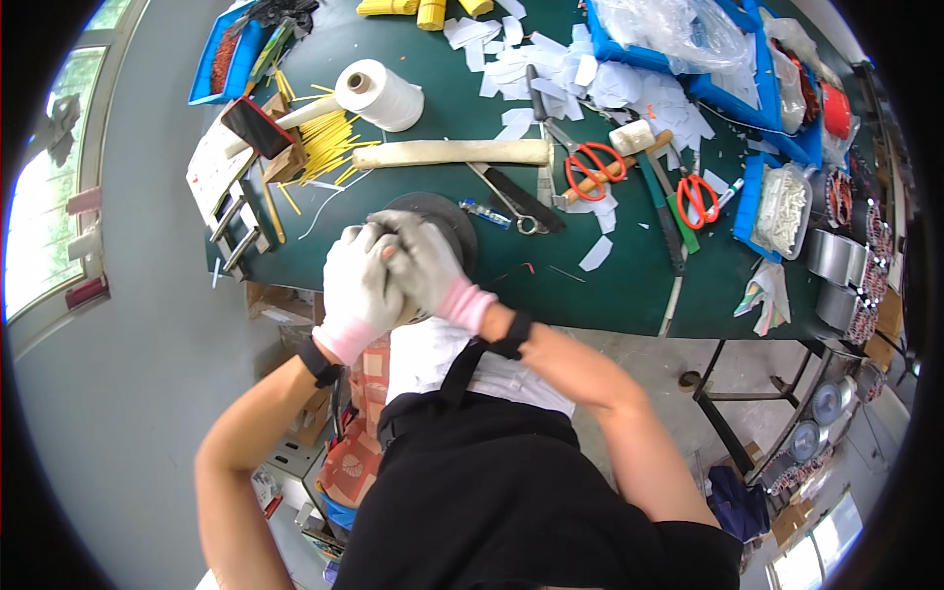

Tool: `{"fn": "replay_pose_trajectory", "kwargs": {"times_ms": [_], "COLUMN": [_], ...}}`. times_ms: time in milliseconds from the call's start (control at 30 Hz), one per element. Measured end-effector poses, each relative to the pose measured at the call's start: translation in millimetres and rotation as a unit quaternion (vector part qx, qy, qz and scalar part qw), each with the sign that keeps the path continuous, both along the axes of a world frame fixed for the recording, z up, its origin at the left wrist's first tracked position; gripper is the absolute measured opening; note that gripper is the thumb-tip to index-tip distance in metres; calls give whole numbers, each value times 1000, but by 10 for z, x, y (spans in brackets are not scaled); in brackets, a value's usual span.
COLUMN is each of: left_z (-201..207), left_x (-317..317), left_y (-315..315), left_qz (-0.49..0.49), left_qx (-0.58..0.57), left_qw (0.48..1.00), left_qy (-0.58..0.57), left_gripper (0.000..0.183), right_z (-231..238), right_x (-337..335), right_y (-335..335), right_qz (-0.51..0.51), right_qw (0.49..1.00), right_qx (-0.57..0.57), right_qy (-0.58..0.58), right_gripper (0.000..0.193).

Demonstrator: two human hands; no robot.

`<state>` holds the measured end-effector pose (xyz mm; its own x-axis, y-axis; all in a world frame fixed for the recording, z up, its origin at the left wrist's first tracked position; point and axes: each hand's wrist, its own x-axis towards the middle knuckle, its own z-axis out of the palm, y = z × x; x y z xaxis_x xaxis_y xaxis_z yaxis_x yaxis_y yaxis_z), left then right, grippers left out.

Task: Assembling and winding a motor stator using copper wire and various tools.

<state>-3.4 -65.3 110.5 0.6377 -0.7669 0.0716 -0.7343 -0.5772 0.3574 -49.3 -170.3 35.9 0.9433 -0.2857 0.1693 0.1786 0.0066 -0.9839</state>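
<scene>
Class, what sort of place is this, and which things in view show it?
Probably a small workshop: a large white cylindrical spool and orange-red-handled metal scissors lie out, with silvery cylindrical metal parts at the far right.

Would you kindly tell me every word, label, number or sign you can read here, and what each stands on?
None can be read clearly.
White sheets at far left: marks too small and blurred to read.
Small blue-and-clear object right of the dark round disc: any print too small.
</scene>
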Motion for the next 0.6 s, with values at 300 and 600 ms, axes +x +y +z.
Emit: {"fn": "replay_pose_trajectory", "kwargs": {"times_ms": [300,600], "left_z": [-93,-146], "left_x": [-249,-432], "left_y": [-35,72], "left_qz": [120,146], "left_qx": [-133,-6], "left_qw": [982,984], "left_qy": [-62,-99], "left_gripper": [21,25], "right_z": [-1219,-263], "right_x": [793,258], "right_y": [-1138,-1409], "right_qz": [16,267], "right_qw": [803,888], "right_qx": [-587,-297], "right_qy": [99,229], "right_gripper": [49,61]}}
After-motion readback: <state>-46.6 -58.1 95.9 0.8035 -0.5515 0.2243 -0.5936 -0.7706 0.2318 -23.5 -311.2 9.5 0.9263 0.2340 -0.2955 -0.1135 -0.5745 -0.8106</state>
